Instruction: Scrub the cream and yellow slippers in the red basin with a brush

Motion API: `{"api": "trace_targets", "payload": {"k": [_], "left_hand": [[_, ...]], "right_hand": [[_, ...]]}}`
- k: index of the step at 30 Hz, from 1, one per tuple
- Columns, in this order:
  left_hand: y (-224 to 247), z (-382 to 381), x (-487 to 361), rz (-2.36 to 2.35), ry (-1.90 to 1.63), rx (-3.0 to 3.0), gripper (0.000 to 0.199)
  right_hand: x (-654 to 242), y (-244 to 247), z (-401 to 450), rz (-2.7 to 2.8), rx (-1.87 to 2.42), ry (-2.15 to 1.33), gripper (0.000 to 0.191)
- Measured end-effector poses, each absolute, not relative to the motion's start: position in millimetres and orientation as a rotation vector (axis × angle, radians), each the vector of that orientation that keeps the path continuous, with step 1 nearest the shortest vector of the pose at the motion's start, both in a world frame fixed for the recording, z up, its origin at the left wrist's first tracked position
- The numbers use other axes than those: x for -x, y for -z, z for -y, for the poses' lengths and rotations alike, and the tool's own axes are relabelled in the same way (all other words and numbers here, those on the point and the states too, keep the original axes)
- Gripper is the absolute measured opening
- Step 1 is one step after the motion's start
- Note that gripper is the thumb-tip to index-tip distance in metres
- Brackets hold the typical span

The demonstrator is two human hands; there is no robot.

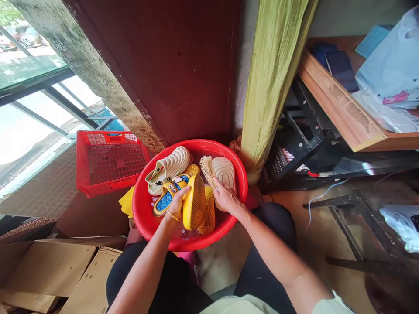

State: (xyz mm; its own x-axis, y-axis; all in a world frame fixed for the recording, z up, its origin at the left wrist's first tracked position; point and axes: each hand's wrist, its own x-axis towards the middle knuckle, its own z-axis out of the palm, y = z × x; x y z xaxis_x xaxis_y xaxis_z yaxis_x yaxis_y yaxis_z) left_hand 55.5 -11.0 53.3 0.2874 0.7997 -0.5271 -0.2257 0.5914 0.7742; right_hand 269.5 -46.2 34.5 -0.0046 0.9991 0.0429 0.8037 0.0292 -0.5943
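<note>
A round red basin [240, 174] holds water and several pieces of footwear. My left hand [177, 201] grips a yellow slipper [196, 205], its patterned sole turned to the right. My right hand [225, 196] is closed on a scrub brush [207, 169] with pale bristles, just right of the slipper. Behind my left hand lies a yellow slipper with a blue insole [164, 201]. A cream clog [173, 162] rests at the basin's back left, and another cream clog [224, 170] lies sole up beside the brush. More yellow footwear [208, 216] shows behind the held slipper.
A red plastic crate [111, 161] stands left of the basin, with cardboard boxes [52, 266] at the lower left. Behind are a dark red door [183, 69] and a yellow-green curtain [268, 78]. A wooden tray [343, 104] and a black metal frame [350, 213] are at the right.
</note>
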Motion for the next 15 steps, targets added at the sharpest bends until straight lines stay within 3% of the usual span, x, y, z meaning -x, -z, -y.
{"api": "trace_targets", "payload": {"k": [5, 10, 13, 15], "left_hand": [[-30.2, 2.7, -67.5, -1.115, -0.827, -0.851, 0.046], [-23.8, -0.1, -60.6, -1.456, -0.935, -1.502, 0.047], [-26.8, 6.3, -50.5, -1.662, -0.407, -1.929, 0.049], [-24.2, 10.3, -45.8, -1.683, 0.014, -2.072, 0.063]], "right_hand": [[-253.8, -31.1, 57.1, 1.922, 1.808, -0.641, 0.068], [-249.7, -46.3, 59.3, 2.024, 1.977, -0.699, 0.063], [-250.8, -50.9, 62.2, 2.144, 1.949, -0.804, 0.060], [-249.5, -49.6, 62.8, 2.220, 1.904, -0.893, 0.059]]}}
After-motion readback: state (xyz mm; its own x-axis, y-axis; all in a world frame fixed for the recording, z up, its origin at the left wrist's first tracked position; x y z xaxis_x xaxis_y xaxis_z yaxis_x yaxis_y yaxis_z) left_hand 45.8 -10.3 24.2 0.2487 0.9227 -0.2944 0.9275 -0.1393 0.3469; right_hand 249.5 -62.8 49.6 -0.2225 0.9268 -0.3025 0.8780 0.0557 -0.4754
